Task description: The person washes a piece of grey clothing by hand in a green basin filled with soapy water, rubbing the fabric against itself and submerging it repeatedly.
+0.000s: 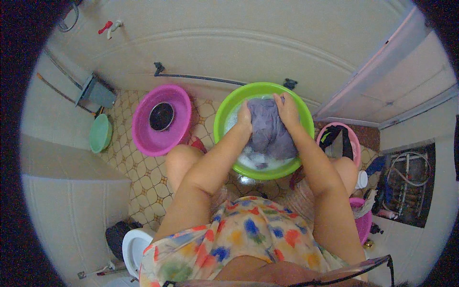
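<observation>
A wet grey-purple cloth garment [269, 125] is held up between both hands over a lime-green plastic basin [263, 174]. My left hand [244, 116] grips its left edge, fingers partly hidden behind the fabric. At the upper right edge, my right hand [287, 109] pinches the cloth between thumb and fingers. Soapy water with white suds [251, 159] fills the basin around the garment. The lower part of the cloth hangs down into the suds.
Left of the green basin stands a magenta basin [161, 141] with a dark round vessel [161, 116] inside. A pink basin [353, 138] with dark clothes is at the right. A mint-green bowl [100, 133] leans by the left wall. A red-handled tap [111, 28] juts from the wall.
</observation>
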`<move>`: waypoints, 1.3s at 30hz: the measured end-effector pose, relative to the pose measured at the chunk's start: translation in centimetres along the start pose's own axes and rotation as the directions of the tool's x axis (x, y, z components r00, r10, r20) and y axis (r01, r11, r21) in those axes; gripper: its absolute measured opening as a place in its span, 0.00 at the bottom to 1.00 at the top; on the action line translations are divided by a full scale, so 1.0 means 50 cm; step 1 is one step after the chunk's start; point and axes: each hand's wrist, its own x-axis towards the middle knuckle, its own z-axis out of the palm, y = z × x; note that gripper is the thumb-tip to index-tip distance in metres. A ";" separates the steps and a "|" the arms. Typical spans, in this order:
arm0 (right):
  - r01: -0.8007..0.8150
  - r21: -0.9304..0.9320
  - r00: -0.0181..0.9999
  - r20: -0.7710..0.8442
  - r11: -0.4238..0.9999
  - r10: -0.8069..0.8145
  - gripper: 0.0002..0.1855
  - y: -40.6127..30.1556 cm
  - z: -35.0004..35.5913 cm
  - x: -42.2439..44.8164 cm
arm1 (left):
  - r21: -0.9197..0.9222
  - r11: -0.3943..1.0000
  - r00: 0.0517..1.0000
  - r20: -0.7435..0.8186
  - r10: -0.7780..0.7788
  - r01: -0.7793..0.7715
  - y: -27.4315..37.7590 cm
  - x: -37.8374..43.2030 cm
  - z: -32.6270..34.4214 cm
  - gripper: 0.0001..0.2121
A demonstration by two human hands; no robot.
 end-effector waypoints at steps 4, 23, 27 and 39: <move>0.113 -0.199 0.965 0.257 0.973 -0.060 0.26 -0.028 0.005 -0.035 | 0.335 0.887 0.928 -0.086 0.363 -0.316 0.030 0.060 -0.091 0.13; 0.144 -0.051 0.988 0.058 0.988 -0.141 0.17 -0.021 0.075 -0.062 | 0.415 0.893 0.973 -0.066 0.222 -0.176 -0.016 0.093 -0.112 0.14; 0.397 0.056 0.890 0.220 0.916 -0.399 0.17 -0.127 0.035 -0.122 | 0.274 0.952 0.990 0.007 0.139 -0.136 0.009 0.112 -0.136 0.17; 0.293 -0.322 0.916 0.364 0.900 -0.168 0.19 -0.138 0.002 -0.100 | 0.356 0.931 0.995 -0.036 0.097 -0.078 -0.029 0.041 -0.067 0.18</move>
